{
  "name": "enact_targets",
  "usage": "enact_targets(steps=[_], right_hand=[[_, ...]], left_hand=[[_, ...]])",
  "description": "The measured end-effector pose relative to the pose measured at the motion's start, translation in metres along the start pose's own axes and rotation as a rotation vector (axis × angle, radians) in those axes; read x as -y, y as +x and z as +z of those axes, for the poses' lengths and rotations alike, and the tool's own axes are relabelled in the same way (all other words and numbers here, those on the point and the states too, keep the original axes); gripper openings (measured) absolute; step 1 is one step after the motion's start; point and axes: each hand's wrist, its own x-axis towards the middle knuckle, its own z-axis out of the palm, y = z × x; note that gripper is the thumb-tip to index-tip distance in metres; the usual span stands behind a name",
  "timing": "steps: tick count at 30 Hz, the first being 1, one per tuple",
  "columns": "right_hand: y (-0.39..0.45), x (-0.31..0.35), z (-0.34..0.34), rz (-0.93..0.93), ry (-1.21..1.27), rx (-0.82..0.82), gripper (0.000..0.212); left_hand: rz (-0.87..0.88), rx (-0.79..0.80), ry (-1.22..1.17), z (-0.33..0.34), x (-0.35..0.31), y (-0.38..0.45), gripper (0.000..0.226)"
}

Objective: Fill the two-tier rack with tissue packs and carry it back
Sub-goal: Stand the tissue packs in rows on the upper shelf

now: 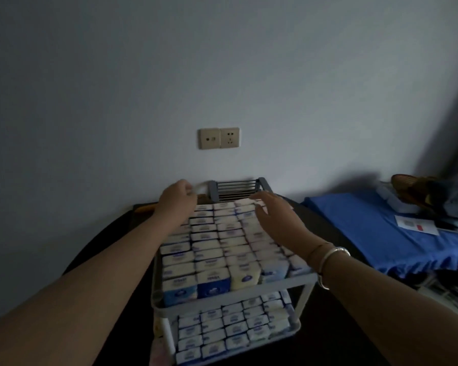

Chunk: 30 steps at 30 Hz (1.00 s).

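The two-tier rack (pixel 230 294) stands on the dark counter (pixel 111 233), both tiers packed with tissue packs (pixel 209 249). My left hand (pixel 176 198) curls loosely at the far left corner, gripping nothing; my right hand (pixel 275 217) hovers spread above the far packs.

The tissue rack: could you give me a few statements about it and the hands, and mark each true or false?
1. Both tiers of the rack hold tissue packs. True.
2. The right hand wears bracelets at the wrist. True.
3. The rack stands on the blue cloth. False: it stands on a dark surface to the left of the cloth.
4. The left hand is at the near front of the rack. False: it reaches to the far end.
5. A wall socket sits above the rack. True.
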Motion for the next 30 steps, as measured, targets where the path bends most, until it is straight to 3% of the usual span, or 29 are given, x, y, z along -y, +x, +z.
enact_targets(steps=[7,13,19,25,30], right_hand=[[-0.005,-0.121,-0.061,0.201,0.037,-0.065,0.032],[0.019,-0.235,-0.085,0.2,0.047,0.099,0.035],[0.05,-0.322,-0.079,0.148,0.001,0.445,0.036],[0.065,-0.367,-0.035,0.099,-0.164,0.666,0.051],[0.078,-0.396,-0.003,0.137,-0.282,0.842,0.069]], left_hand=[[0.226,0.141,-0.057,0.111,-0.107,-0.007,0.014],[0.237,0.189,-0.031,0.211,-0.183,0.01,0.02],[-0.06,0.2,0.082,0.292,-0.207,0.027,0.022],[-0.5,0.241,0.279,0.36,-0.142,0.027,0.038],[-0.623,0.267,0.342,0.409,-0.093,0.024,0.047]])
